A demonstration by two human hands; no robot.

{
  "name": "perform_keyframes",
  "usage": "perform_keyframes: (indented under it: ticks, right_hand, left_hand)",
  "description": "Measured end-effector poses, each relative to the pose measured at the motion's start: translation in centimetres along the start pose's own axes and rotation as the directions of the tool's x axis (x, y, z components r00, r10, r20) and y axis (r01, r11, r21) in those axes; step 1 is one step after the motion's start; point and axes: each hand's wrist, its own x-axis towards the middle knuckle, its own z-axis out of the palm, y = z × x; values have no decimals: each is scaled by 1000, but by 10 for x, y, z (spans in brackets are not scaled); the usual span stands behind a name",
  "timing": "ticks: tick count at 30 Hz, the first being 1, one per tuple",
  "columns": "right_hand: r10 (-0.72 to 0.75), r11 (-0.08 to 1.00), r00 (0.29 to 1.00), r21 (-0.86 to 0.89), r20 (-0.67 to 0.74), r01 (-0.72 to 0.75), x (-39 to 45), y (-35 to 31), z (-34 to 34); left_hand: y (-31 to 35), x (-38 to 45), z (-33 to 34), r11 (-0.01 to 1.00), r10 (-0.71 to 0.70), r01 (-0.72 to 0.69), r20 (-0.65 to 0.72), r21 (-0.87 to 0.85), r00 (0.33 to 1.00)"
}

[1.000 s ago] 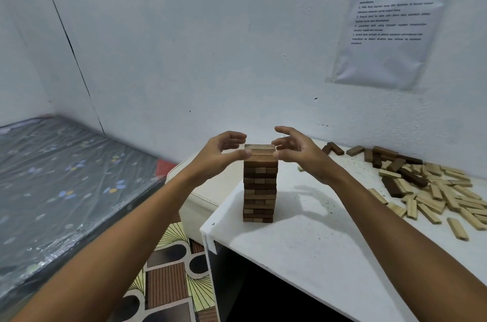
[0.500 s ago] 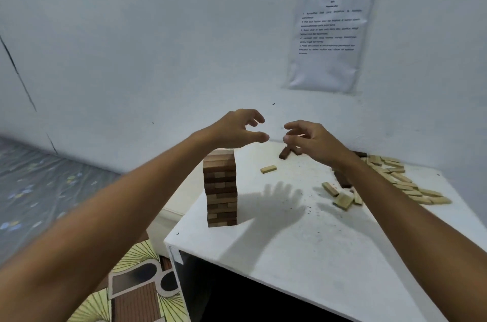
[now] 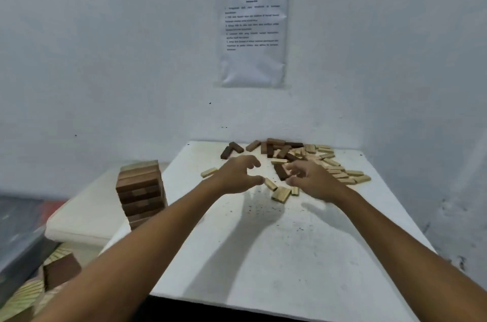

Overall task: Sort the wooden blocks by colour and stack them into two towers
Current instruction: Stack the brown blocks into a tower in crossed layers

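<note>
Dark tower (image 3: pixel 141 190) stands at surface (image 3: pixel 290 255) left edge. My left hand (image 3: pixel 237 172) and right hand (image 3: pixel 313 179) hover over loose blocks (image 3: pixel 303 161), grip spread, fingers loosely curled, holding nothing. Step, I judge: fetching next piece. Next move: pinch dark block (image 3: pixel 280 172) by right fingers.

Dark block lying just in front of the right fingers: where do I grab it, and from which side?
Pinch the dark block across its two long side faces near the middle, coming down from above. It lies flat on the table, long axis pointing roughly away from you, top face clear. Pale blocks crowd its near end, so the right hand should probably avoid an end grip.
</note>
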Motion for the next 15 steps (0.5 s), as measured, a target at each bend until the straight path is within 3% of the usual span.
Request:
perform_keyframes:
  ticks: [4,7,15]
  right_hand:
    - [54,976,998,-215,33,-45,5,34,25]
    - [74,899,996,-436,58,-41,11,47,41]
    - [-5,761,990,-642,141,96,58,90,37]
  left_hand:
    - [-28,3,44,998,-60,60,-72,-11,996]
    - [-47,11,66,996,-78,82,-130,27,989]
    - [-89,66,80,975,-149,197,-345,107,926]
